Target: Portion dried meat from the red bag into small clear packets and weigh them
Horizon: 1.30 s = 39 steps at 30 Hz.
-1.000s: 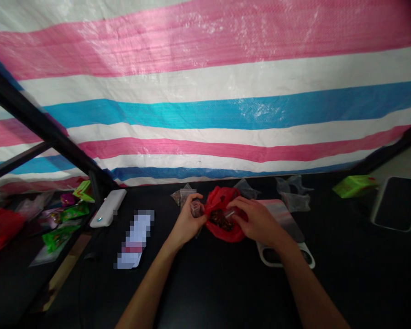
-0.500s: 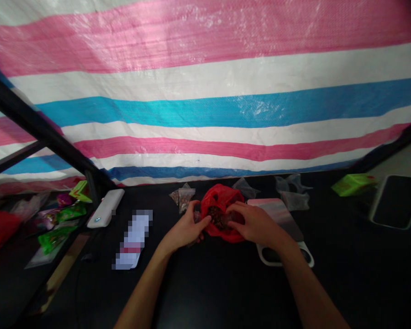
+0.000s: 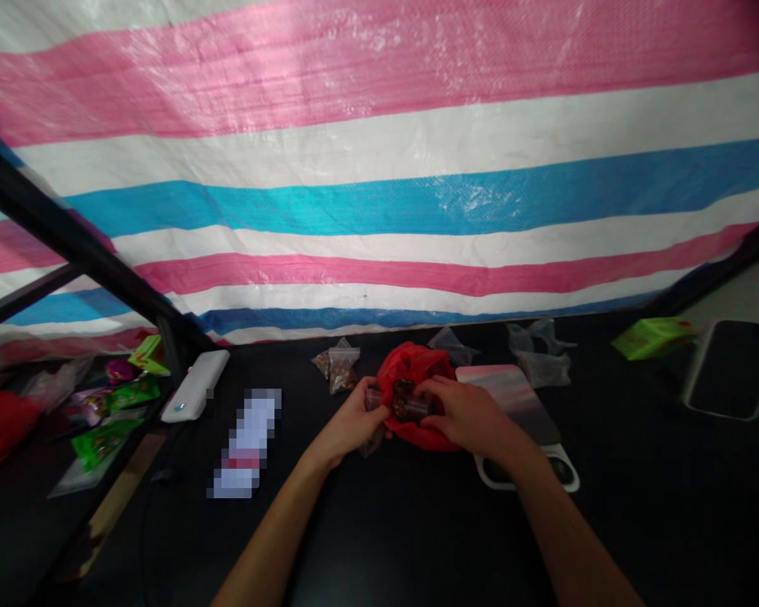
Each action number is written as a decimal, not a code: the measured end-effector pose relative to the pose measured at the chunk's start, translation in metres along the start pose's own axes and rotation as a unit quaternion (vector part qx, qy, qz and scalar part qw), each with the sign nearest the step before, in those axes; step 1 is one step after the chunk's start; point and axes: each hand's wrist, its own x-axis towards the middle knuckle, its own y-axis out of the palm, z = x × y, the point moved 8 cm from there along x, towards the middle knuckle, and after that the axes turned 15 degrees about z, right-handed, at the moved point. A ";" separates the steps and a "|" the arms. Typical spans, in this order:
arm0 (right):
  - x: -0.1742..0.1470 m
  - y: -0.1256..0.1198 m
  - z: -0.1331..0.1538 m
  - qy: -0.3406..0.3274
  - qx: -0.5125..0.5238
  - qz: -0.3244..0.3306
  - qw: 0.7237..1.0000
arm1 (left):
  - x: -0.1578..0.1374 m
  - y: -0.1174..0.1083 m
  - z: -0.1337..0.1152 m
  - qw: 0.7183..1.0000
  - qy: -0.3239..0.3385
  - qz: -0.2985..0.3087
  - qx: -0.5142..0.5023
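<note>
A red plastic bag (image 3: 425, 432) with brown bits inside stands open on the black table, between my hands. My right hand (image 3: 465, 413) is closed around a small clear cup (image 3: 414, 409), tilted on its side over the bag, with dark brown bits at its mouth. The mouth points to the left. My left hand (image 3: 354, 417) pinches a small clear plastic bag (image 3: 373, 400) at the red bag's left edge; part of it hangs below the fingers. Behind my left hand lie small filled zip bags (image 3: 342, 371).
A white kitchen scale (image 3: 531, 409) sits under my right forearm. Empty clear bags (image 3: 544, 362) lie behind it. A white power bank (image 3: 196, 386) and a blurred-out phone-like item (image 3: 246, 447) are left. Far right are a green packet (image 3: 654, 339) and a phone (image 3: 734, 371).
My right hand has lifted the clear cup, with brown bits in it, out of the red bag's contents. My left hand has shifted slightly, and more of its clear bag shows.
</note>
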 end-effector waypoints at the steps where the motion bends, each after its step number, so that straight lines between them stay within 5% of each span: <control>1: 0.001 0.001 0.001 0.002 -0.007 -0.006 1.000 | 0.000 0.000 0.001 1.000 0.000 0.000 0.001; 28: 0.010 0.010 0.018 0.076 -0.071 -0.060 0.993 | 0.008 -0.020 -0.002 0.994 0.066 -0.080 0.026; 39: 0.011 0.009 0.020 0.084 -0.095 -0.046 0.991 | 0.009 -0.021 -0.006 0.994 0.091 -0.060 0.010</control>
